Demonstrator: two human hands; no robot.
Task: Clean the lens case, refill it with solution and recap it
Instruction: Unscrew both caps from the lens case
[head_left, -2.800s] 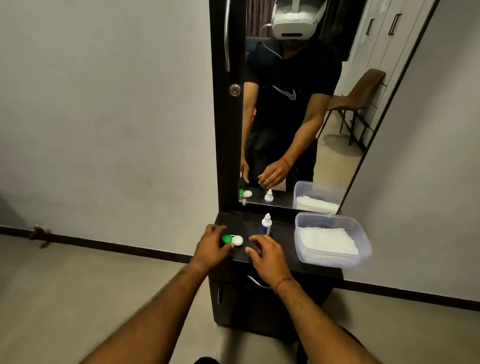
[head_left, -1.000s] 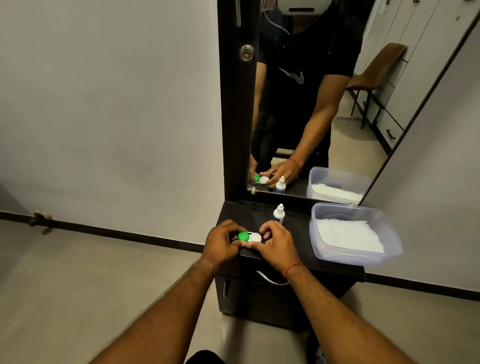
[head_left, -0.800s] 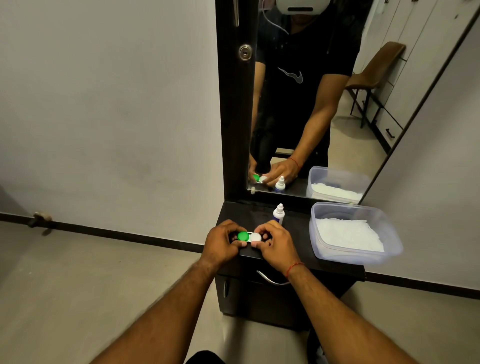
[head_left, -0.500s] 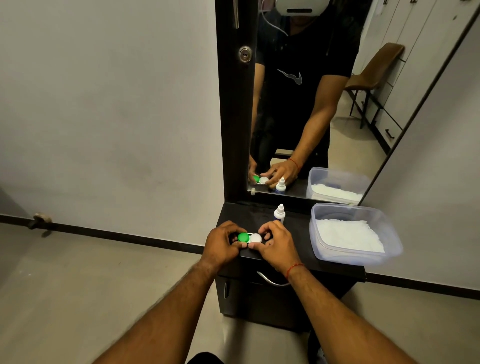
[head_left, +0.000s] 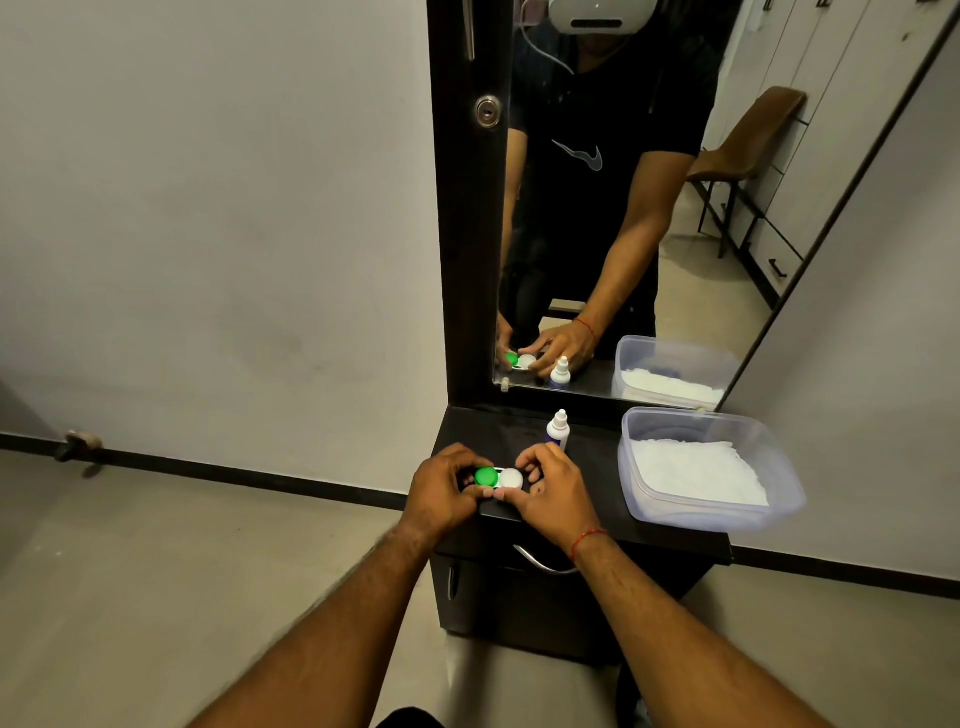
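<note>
The lens case (head_left: 500, 478) has a green cap on its left well and a white cap on its right well. It is held between both hands over the front left of the dark dresser top (head_left: 592, 467). My left hand (head_left: 441, 491) grips the green end with fingers curled around it. My right hand (head_left: 550, 488) grips the white end, fingertips on the white cap. A small white solution bottle (head_left: 558, 428) with a blue label stands upright just behind my right hand, cap on.
A clear plastic tub (head_left: 701, 512) holding white tissue sits on the right of the dresser top. A tall mirror (head_left: 623, 208) rises behind, reflecting a person and the objects. A drawer handle (head_left: 540, 564) is below the front edge. Bare floor lies to the left.
Both hands have closed in from beside the case to grip its two ends. Over the last second they have stayed nearly still on it.
</note>
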